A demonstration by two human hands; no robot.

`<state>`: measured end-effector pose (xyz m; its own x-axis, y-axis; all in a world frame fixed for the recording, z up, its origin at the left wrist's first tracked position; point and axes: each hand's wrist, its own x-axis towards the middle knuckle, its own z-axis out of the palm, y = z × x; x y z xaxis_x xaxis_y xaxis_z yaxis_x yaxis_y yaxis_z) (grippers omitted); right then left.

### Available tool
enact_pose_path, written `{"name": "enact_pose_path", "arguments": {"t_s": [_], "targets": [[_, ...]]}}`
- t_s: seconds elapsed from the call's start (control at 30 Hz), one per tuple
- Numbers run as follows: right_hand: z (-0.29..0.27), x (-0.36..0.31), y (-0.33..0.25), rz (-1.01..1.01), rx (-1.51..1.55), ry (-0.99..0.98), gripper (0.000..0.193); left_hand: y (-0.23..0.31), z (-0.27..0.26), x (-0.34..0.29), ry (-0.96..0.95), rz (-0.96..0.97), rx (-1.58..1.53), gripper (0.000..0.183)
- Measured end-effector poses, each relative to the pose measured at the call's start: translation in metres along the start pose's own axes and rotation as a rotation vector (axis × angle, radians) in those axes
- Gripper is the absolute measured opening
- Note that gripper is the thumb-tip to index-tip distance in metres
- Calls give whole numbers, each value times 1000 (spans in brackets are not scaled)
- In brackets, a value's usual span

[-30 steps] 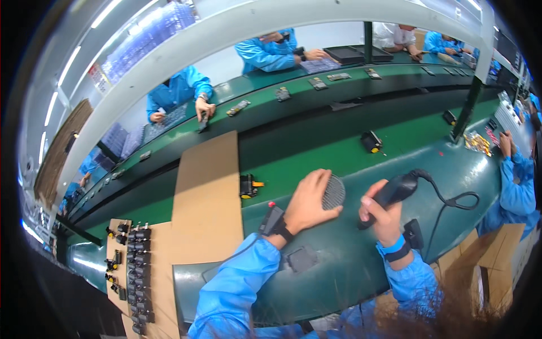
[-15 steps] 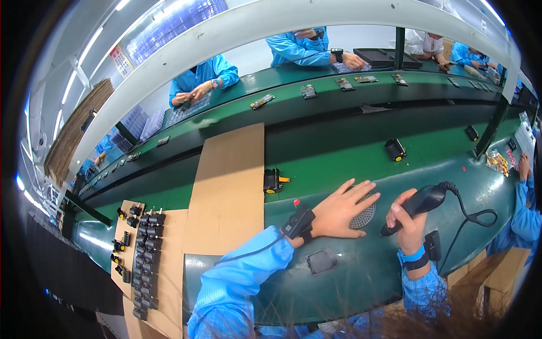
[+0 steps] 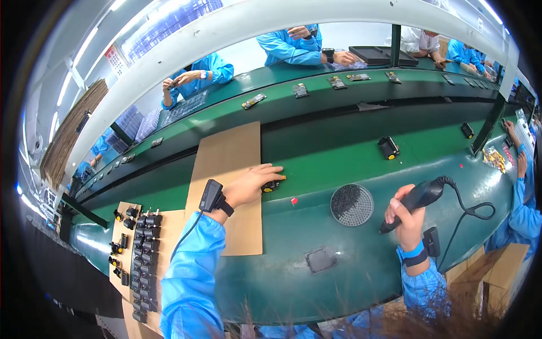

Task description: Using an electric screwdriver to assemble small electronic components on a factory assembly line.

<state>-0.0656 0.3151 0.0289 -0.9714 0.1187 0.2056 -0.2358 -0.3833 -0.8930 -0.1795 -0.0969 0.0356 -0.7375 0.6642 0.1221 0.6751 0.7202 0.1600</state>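
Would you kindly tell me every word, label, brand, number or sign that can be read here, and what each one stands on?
No text can be read with certainty.
White-and-red sheet at the upper left: its markings are too small and blurred.
Black corded tool in the right hand: no lettering can be made out.
Black box on the left wrist: nothing legible.

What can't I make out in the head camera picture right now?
All in the head view:
Black-and-yellow part: partly covered by the left hand, so whether it is held is unclear.
Black corded tool: partly hidden by the right hand around it.
Dark bits in the round dish: too small to identify.
Far-right co-worker: cut off by the dark fisheye rim.
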Motion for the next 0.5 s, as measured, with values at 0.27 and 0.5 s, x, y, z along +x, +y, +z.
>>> {"name": "enact_pose_path", "arguments": {"t_s": [0.27,0.5], "targets": [[2,1,-1,-31,-3,24,19,-8,5,8,-100,-240,-127,63],[0,2,-1,-57,-38,-26,27,-5,7,0,7,-151,-179,61]]}}
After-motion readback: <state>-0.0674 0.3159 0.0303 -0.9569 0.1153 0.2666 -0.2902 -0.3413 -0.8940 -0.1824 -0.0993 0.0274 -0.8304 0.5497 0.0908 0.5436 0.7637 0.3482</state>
